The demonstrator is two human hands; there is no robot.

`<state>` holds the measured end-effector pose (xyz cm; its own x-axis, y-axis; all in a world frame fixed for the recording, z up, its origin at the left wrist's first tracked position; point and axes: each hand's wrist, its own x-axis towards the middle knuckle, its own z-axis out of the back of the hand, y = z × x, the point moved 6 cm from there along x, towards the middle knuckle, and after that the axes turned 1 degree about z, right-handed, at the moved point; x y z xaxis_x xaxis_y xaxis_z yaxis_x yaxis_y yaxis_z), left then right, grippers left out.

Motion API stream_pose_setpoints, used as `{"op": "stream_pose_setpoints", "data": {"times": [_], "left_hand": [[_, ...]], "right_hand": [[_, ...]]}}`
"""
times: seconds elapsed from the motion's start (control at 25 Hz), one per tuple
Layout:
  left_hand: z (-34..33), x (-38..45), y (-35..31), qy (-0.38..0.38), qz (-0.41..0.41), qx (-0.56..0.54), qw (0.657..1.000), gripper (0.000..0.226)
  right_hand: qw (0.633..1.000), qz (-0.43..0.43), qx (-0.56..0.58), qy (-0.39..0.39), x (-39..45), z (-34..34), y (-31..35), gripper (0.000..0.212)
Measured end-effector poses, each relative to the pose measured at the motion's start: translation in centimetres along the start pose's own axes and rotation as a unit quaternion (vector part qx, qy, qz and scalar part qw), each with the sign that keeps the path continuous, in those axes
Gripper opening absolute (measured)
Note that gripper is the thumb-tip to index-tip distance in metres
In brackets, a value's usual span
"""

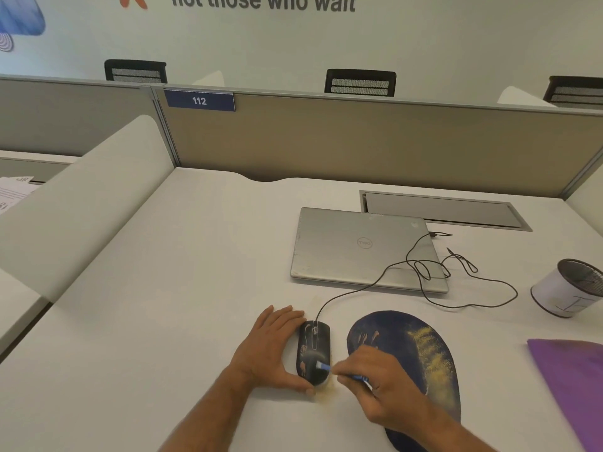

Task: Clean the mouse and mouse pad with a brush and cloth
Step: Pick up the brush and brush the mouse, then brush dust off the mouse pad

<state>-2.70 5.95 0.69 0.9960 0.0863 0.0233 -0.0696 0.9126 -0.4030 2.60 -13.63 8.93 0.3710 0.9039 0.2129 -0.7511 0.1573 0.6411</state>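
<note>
A black wired mouse [314,349] lies on the white desk, left of a dark blue mouse pad [421,353] dusted with yellowish powder. My left hand [272,349] rests against the mouse's left side, fingers straight along it and thumb at its near end. My right hand [380,381] pinches a small blue brush [339,370] whose tip touches the mouse's near right part. A purple cloth [574,386] lies flat at the right edge.
A shut silver laptop [362,249] lies behind the mouse, with the mouse cable [456,282] looped over it and beside it. A mesh pen cup [567,288] stands at the right. A grey partition closes the desk's far side.
</note>
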Motion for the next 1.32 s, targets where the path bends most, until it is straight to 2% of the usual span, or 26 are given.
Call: {"op": "stream_pose_setpoints", "data": {"times": [0.16, 0.28, 0.4, 0.64, 0.8, 0.88, 1.0, 1.12, 1.32], "left_hand": [[0.0, 0.0, 0.0, -0.007, -0.004, -0.005, 1.0, 0.125], [0.0, 0.0, -0.1, -0.007, -0.005, -0.006, 1.0, 0.126], [0.0, 0.0, 0.0, -0.01, -0.015, -0.002, 1.0, 0.13], [-0.2, -0.1, 0.3, 0.013, -0.001, -0.019, 1.0, 0.135], [0.1, 0.3, 0.0, -0.024, 0.068, -0.091, 0.993, 0.12], [0.6, 0.9, -1.6, -0.046, 0.095, -0.067, 0.992, 0.113], [0.6, 2.6, -5.6, -0.047, 0.094, 0.033, 0.994, 0.102], [-0.7, 4.6, -10.1, -0.021, 0.069, 0.083, 0.994, 0.095], [-3.6, 7.5, -14.9, 0.042, 0.055, 0.108, 0.992, 0.098]], "right_hand": [[0.996, 0.023, -0.037, 0.073, -0.8, -2.0, -0.1, 0.019], [0.999, 0.016, -0.02, 0.045, -0.7, -2.0, -0.4, 0.019], [0.998, 0.004, -0.006, 0.068, -0.9, -2.6, -0.5, 0.023], [0.991, -0.058, 0.055, -0.109, -2.3, 1.0, -1.2, 0.018], [0.97, -0.114, 0.074, -0.2, -4.0, 3.8, -3.2, 0.015], [0.96, -0.141, 0.071, -0.229, -5.0, 5.0, -4.4, 0.016], [0.942, -0.192, 0.081, -0.264, -6.2, 7.0, -6.5, 0.026], [0.924, -0.23, 0.094, -0.291, -7.4, 8.6, -8.5, 0.023], [0.916, -0.245, 0.083, -0.306, -9.2, 10.8, -10.8, 0.018]]}}
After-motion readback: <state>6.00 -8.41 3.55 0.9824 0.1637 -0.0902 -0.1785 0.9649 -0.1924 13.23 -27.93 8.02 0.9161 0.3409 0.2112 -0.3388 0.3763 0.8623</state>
